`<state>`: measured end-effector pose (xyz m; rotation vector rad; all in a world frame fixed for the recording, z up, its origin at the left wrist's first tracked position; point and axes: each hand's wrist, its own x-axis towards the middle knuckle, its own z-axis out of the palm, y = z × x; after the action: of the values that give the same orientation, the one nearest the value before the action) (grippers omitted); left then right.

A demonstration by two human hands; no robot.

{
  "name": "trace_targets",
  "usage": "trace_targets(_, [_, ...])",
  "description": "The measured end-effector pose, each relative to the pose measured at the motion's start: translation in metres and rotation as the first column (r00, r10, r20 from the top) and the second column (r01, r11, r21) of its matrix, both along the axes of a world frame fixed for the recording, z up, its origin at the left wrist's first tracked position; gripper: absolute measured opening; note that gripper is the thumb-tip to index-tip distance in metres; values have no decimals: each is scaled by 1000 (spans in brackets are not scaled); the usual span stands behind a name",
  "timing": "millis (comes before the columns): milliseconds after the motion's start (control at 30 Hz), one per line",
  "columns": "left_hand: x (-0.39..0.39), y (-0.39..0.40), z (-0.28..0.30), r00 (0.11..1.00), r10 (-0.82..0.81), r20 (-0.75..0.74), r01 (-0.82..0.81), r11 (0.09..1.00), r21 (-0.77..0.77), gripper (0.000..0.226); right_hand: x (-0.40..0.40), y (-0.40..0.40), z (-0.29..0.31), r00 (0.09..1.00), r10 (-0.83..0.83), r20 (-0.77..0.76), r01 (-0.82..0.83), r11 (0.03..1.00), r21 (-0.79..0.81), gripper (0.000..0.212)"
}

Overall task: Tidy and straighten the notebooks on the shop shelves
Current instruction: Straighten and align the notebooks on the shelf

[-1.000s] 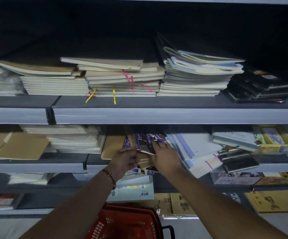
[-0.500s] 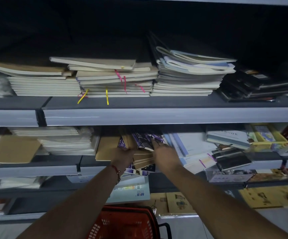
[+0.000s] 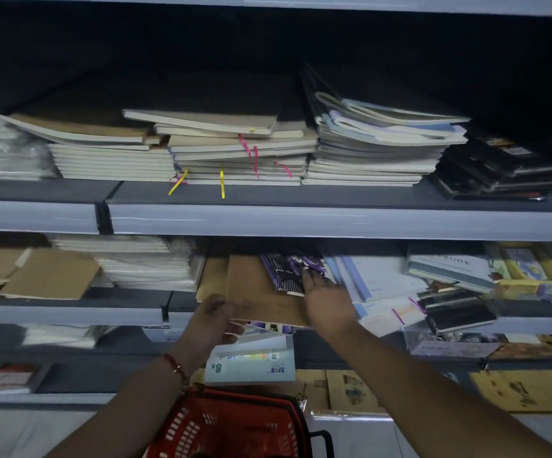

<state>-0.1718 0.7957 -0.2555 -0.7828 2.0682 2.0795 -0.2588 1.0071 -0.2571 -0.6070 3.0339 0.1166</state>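
Head view: your left hand (image 3: 213,325) grips the brown notebook (image 3: 261,292), right hand (image 3: 329,297) fingers flat on the purple one (image 3: 292,269); most stacks look unsorted.

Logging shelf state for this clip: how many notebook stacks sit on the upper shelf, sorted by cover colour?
Brown-covered stacks: 2
Pale blue stack: 1
Black stack: 1
Plastic-wrapped white stack: 1
Total: 5
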Motion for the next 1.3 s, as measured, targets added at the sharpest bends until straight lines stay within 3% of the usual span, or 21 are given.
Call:
trace_targets(133, [33,-19,3,999,45,8,-45,999,-2,18,11,-1,-4,999,11,30,-12,999,30,74])
trace_targets(267, [66,-27,9,995,86,48,-87,996,24,13,19,-2,-10,996,9,89,-15,998,59,79])
trace_targets(367, [89,-31,7,995,67,69,-67,998,-5,15,29,-3,-12,992,-36,123,49,994,-101,86])
trace_targets(433, [101,-35,5,994,70,79,-70,998,-8,19,40,-4,-16,992,-107,72,124,944,-306,76])
trace_targets(467, [105,-36,5,994,68,83,-69,998,8,21,47,-5,-19,984,-156,87,178,870,-460,66])
trace_targets(533, [111,-33,9,995,52,86,-55,998,34,21,64,-12,-18,936,-174,307,347,607,-715,41])
trace_targets(600, [115,-29,12,996,45,82,-49,998,45,19,76,-24,-18,849,-105,517,517,362,-776,37])
trace_targets(667, [115,-24,18,997,39,68,-43,997,66,15,81,-33,-10,790,-12,613,598,234,-766,37])
trace_targets(733, [111,-20,27,998,28,52,-32,996,88,14,78,-40,1,777,49,627,599,251,-761,49])
trace_targets(767, [107,-18,31,999,20,50,-25,995,94,15,77,-42,2,775,47,631,588,312,-746,58])
trace_targets(867, [91,-12,41,998,-23,53,18,996,89,20,83,-48,10,809,95,581,487,445,-751,38])
trace_targets(933, [78,-6,48,999,-18,30,15,994,104,16,89,-51,5,879,68,472,377,508,-775,38])
trace_targets(1000, [69,-1,54,1000,24,-3,-23,990,136,9,92,-48,0,935,-8,354,310,501,-808,33])
trace_targets(1067, [64,4,58,998,56,-33,-49,984,169,7,93,-44,-4,935,-125,332,350,483,-803,30])
trace_targets(1133, [65,6,59,997,58,-52,-47,981,188,7,91,-41,-3,849,-178,497,527,333,-782,31])
trace_targets(1200, [69,4,58,996,65,-63,-53,982,182,9,86,-37,1,706,-115,699,708,151,-690,29])
trace_targets(1300, [79,-1,61,994,91,-68,-76,977,201,17,74,-30,5,469,16,883,882,38,-469,17])
